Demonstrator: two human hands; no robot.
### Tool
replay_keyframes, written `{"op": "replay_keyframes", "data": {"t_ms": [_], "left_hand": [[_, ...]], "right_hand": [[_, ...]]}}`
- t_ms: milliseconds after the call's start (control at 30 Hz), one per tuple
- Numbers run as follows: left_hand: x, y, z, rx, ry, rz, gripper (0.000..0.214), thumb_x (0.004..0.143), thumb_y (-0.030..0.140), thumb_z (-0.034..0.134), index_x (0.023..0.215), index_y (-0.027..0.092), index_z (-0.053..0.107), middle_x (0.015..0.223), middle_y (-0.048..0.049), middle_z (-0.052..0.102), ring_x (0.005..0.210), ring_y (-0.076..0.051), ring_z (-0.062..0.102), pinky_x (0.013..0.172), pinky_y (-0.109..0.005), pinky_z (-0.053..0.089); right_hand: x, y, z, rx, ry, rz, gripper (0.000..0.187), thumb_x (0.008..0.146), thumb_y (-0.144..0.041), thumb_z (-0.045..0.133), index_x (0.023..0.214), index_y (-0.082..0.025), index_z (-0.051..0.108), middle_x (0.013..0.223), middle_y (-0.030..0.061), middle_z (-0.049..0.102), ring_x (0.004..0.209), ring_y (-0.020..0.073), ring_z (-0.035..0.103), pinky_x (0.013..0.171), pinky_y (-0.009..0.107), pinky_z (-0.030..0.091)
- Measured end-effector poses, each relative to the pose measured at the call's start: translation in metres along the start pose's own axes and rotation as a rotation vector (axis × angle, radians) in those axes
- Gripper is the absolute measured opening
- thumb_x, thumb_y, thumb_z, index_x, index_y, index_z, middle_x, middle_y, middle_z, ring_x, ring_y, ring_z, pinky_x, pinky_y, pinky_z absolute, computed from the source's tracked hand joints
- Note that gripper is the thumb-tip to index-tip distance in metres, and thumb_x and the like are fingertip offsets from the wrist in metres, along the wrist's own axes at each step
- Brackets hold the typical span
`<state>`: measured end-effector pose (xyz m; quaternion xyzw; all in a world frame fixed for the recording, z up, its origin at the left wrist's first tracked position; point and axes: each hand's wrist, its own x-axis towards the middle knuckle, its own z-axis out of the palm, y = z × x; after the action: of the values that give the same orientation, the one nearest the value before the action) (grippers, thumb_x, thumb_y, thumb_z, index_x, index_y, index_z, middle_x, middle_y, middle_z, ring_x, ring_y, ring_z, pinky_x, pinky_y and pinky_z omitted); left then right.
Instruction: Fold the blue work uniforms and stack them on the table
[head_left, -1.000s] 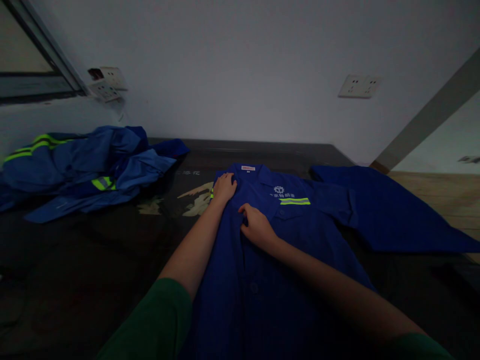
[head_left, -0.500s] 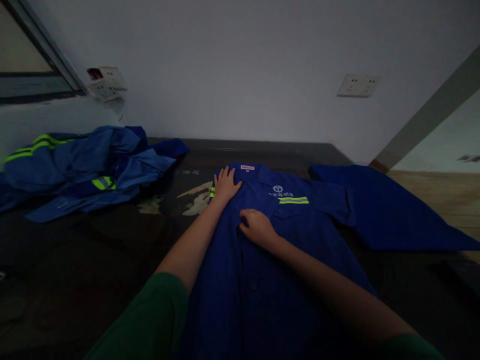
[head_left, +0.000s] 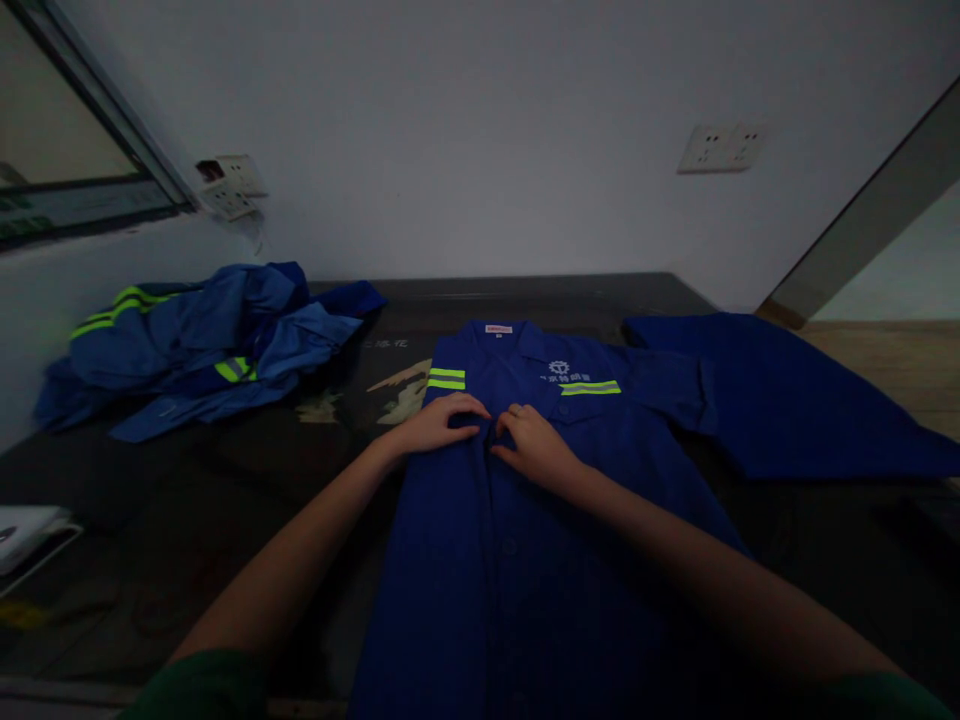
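A dark blue work jacket (head_left: 600, 440) lies front up before me, its collar away from me. It carries white lettering, a gear emblem and yellow-green reflective strips on the chest. At the buttoned front, below the collar, my left hand (head_left: 444, 422) bends its fingers over the front edge, thumb close below them. Facing it, my right hand (head_left: 536, 445) is closed in a pinch on the same front edge. The cloth right between the fingertips is partly hidden. One sleeve extends to the right, with its end folded.
A crumpled heap of blue garments (head_left: 225, 335) with reflective strips lies at the left on the dark table (head_left: 225, 520). Another blue cloth (head_left: 795, 400) spreads at the right. A white device (head_left: 30, 535) sits at the left edge. Sockets (head_left: 721, 148) are on the wall behind.
My left hand has come down from the jacket's shoulder to the front edge, uncovering the left reflective strip. My right hand stays at the front edge. The view has shifted slightly.
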<state>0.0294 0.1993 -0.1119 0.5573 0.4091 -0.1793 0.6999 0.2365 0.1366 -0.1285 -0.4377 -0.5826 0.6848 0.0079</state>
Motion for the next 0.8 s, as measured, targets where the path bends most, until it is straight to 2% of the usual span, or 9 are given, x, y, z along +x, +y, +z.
{"op": "replay_keyframes", "data": {"t_ms": [133,300,467,633,733,800], "left_hand": [[0.003,-0.004,0.010,0.067,0.028,-0.014,0.018,0.087,0.029,0.061,0.102,0.021,0.064,0.105,-0.0048,0.066,0.103,-0.018,0.059,0.095,-0.033,0.044],[0.008,-0.007,0.020,0.105,0.094,-0.082,0.011,0.088,0.030,0.059,0.092,0.020,0.061,0.097,-0.0035,0.065,0.095,-0.018,0.059,0.089,-0.033,0.046],[0.010,-0.004,0.025,0.170,0.100,-0.095,0.009,0.089,0.029,0.058,0.090,0.020,0.059,0.096,-0.0043,0.062,0.096,-0.019,0.057,0.089,-0.034,0.046],[0.009,0.003,0.032,0.241,0.138,-0.094,0.011,0.088,0.026,0.059,0.096,0.019,0.059,0.114,-0.0080,0.058,0.112,-0.020,0.053,0.100,-0.037,0.042],[0.007,0.005,0.036,0.277,0.156,-0.141,0.025,0.090,0.027,0.056,0.113,0.019,0.056,0.135,-0.0108,0.050,0.130,-0.021,0.042,0.109,-0.038,0.035],[0.006,0.005,0.039,0.340,0.126,-0.176,0.037,0.092,0.030,0.051,0.128,0.021,0.050,0.147,-0.0104,0.040,0.140,-0.021,0.031,0.114,-0.039,0.028]], "right_hand": [[-0.007,0.003,0.003,0.029,0.022,-0.042,0.014,0.086,-0.023,0.063,0.096,-0.015,0.068,0.101,0.0089,0.063,0.099,0.0212,0.056,0.091,0.036,0.046],[-0.026,0.006,0.006,-0.041,0.072,-0.138,0.025,0.088,-0.019,0.058,0.111,-0.015,0.067,0.112,0.0125,0.066,0.108,0.0231,0.057,0.096,0.040,0.048],[-0.037,0.005,0.011,-0.060,0.096,-0.120,0.034,0.091,-0.019,0.052,0.123,-0.016,0.062,0.121,0.0122,0.064,0.113,0.0225,0.058,0.097,0.039,0.050],[-0.037,0.007,0.014,-0.061,0.093,-0.147,0.031,0.091,-0.019,0.052,0.118,-0.014,0.065,0.123,0.0131,0.064,0.117,0.0241,0.057,0.101,0.040,0.048],[-0.038,0.008,0.011,-0.027,0.112,-0.151,0.032,0.091,-0.018,0.051,0.119,-0.014,0.065,0.123,0.0124,0.063,0.119,0.0240,0.056,0.102,0.041,0.048],[-0.039,0.007,0.009,0.006,0.139,-0.152,0.033,0.092,-0.019,0.048,0.122,-0.015,0.063,0.124,0.0115,0.063,0.120,0.0229,0.055,0.102,0.040,0.047]]}}
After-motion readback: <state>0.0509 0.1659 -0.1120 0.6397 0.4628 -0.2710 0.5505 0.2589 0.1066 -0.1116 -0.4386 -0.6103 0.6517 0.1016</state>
